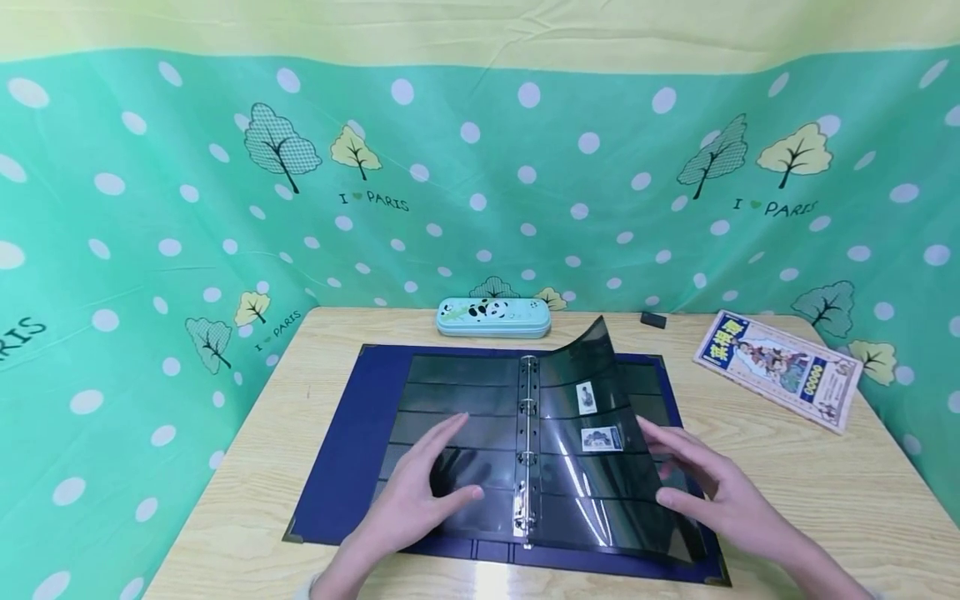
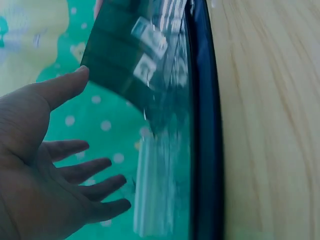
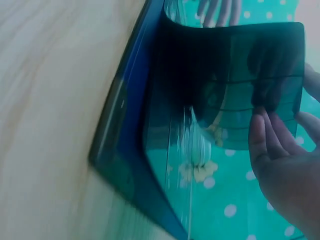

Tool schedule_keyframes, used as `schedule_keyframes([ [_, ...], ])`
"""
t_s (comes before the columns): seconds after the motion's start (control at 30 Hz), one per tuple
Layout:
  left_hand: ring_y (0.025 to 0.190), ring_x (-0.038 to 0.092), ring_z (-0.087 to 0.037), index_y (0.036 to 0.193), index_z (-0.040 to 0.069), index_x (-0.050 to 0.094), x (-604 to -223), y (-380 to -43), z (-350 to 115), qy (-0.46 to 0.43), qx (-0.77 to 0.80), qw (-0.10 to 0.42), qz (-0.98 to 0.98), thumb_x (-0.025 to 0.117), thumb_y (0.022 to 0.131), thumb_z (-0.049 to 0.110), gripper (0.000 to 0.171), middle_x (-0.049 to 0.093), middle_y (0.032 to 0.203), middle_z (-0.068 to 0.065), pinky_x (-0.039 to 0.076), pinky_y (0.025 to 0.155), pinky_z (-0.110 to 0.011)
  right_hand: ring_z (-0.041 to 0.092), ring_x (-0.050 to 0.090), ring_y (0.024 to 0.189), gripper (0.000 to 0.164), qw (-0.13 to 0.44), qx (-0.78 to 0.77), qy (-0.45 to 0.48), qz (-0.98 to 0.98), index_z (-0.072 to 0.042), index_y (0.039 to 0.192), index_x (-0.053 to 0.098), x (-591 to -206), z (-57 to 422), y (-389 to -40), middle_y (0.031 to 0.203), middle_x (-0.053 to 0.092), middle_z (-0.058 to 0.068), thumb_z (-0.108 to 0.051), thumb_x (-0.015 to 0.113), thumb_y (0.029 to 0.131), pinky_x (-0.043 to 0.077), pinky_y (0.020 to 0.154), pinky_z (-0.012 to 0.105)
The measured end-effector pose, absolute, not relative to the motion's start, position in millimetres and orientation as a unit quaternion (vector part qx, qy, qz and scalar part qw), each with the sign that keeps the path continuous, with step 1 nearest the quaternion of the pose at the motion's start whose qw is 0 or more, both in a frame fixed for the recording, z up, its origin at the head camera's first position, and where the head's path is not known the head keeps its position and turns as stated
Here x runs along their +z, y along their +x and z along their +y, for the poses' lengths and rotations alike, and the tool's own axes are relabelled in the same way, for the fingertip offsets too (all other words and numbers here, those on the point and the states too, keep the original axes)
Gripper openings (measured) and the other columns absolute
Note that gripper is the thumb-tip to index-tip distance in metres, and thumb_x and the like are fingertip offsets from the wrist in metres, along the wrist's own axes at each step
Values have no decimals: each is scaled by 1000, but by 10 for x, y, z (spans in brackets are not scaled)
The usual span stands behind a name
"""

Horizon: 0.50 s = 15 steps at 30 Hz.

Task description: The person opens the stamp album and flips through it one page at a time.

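An open stamp album [image 1: 330,446] with a dark blue cover and metal rings lies on the table. Its black pocket page [image 1: 562,475] on the right side is lifted and bends upward, with two small stamps [image 1: 602,439] in its pockets. My right hand [image 1: 708,479] is at that page's outer edge; in the right wrist view, its extended fingers [image 3: 275,137] rest against the underside, thumb apart from them. My left hand [image 1: 420,487] hovers over the left page [image 1: 480,425], fingers spread and holding nothing; its palm [image 2: 30,185] shows in the left wrist view.
A light blue panda pencil case [image 1: 493,318] stands behind the album. To its right lies a small black object [image 1: 653,320]. A printed booklet [image 1: 780,367] lies at the table's right. A green dotted cloth [image 1: 480,208] hangs behind and beside the wooden table [image 1: 247,492].
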<state>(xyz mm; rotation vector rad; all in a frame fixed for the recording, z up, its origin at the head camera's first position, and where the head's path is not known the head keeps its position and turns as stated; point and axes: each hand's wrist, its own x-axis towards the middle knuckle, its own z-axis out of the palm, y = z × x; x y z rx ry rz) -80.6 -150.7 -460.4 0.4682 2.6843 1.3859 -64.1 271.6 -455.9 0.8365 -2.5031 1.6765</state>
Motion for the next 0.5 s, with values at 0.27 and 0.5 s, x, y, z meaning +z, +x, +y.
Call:
schedule_keyframes([
  [0.27,159,43,-36,173,35,41,-4478,-724,-1227,218,452,73,862,84,101,36,83,45,174,-2,36,124,-73,6,57,146,74,-34,531,300,-792,-11,174,38,-4502,2468,-648,168,55,5,12,59,106,53,111,28],
  [0.5,159,44,-30,178,39,22,-4439,-699,-1040,242,472,99,842,66,113,41,78,44,175,1,38,124,-71,9,51,153,78,-77,523,312,-789,-23,181,8,-4417,2252,-624,170,52,3,4,42,116,51,115,36],
])
